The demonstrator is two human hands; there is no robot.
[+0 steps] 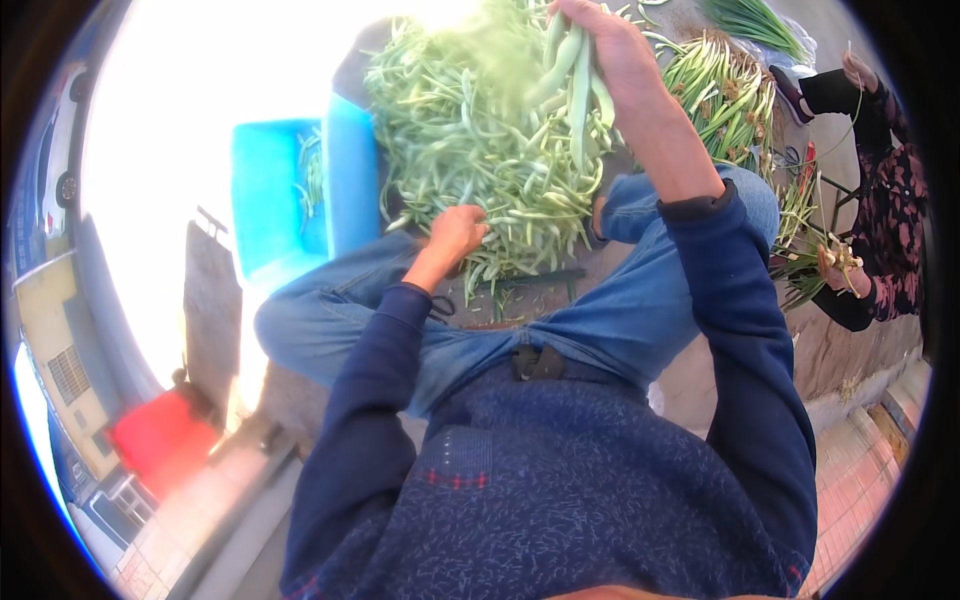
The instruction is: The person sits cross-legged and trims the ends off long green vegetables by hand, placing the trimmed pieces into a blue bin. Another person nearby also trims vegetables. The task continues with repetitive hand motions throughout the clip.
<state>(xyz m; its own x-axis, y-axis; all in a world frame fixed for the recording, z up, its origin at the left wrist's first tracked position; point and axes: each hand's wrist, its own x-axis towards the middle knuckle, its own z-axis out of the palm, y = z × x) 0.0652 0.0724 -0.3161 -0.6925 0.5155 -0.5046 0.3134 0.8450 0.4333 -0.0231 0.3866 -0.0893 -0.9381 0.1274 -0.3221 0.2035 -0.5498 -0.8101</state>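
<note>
A large heap of green bean pods (480, 172) lies on the ground between my knees. My right hand (611, 45) is raised over the heap's far right side and grips several broad green pods (579, 105), which hang down from the fingers. My left hand (456, 234) is low at the heap's near left edge, fingers curled against the beans. Whether it pinches a pod is hidden by the hand itself. Close by on the left is a blue plastic crate (352, 180) with some green beans (311, 172) inside.
On the right lies a pile of green onions (720, 97) with roots on, and a greener bunch (757, 26) on plastic beyond. A person (885, 202) sits there holding green onions (832, 262). A red object (161, 442) stands behind on the left. Strong glare covers the upper left.
</note>
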